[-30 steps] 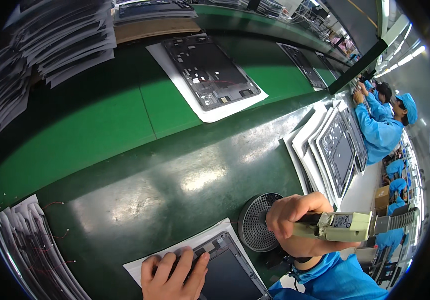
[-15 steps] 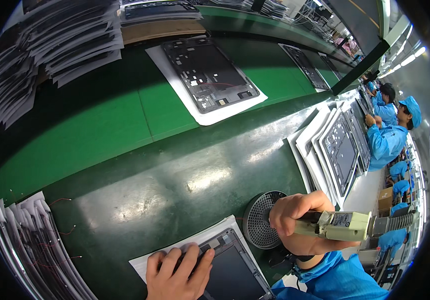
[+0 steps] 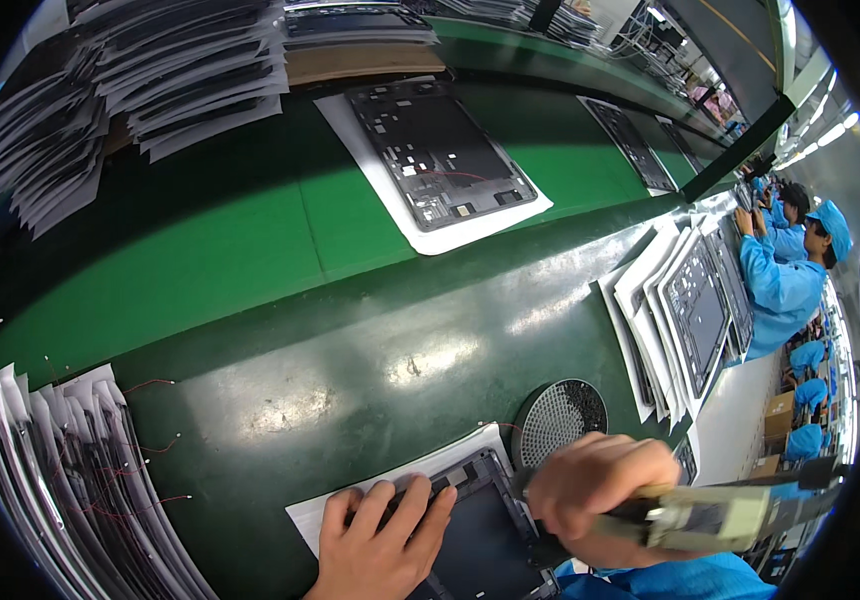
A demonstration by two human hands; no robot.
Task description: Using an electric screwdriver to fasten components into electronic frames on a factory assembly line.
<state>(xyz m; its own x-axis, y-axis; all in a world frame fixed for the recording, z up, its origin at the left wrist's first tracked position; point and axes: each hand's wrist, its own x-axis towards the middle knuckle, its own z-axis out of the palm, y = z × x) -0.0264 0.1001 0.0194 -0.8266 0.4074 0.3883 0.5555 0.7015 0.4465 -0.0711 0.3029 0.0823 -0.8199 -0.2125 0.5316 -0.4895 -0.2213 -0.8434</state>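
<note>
A dark tablet housing (image 3: 480, 535) lies on a white sheet (image 3: 312, 515) at the near edge of the bench. My left hand (image 3: 380, 540) rests on the housing's left part with fingers spread. My right hand (image 3: 595, 485), smeared by motion, is wrapped round a cream electric screwdriver (image 3: 720, 520) at the housing's right edge. The driver's tip is hidden or too blurred to tell whether it touches. Just beyond my right hand stands a round perforated dish (image 3: 548, 425) with small dark pieces at its far side. A thin red wire (image 3: 495, 425) sticks out from the housing's far corner.
Another housing (image 3: 445, 150) lies on paper on the green belt ahead. Paper-separated stacks stand at the far left (image 3: 190, 80), near left (image 3: 100, 470) and right (image 3: 695, 310). Co-workers in blue (image 3: 790, 280) sit along the right. A dark post (image 3: 740, 150) slants at the back right.
My right hand has brought the screwdriver nearer, away from the dish and down to the housing's right edge. My left hand stays on the housing. The whole view has shifted slightly.
</note>
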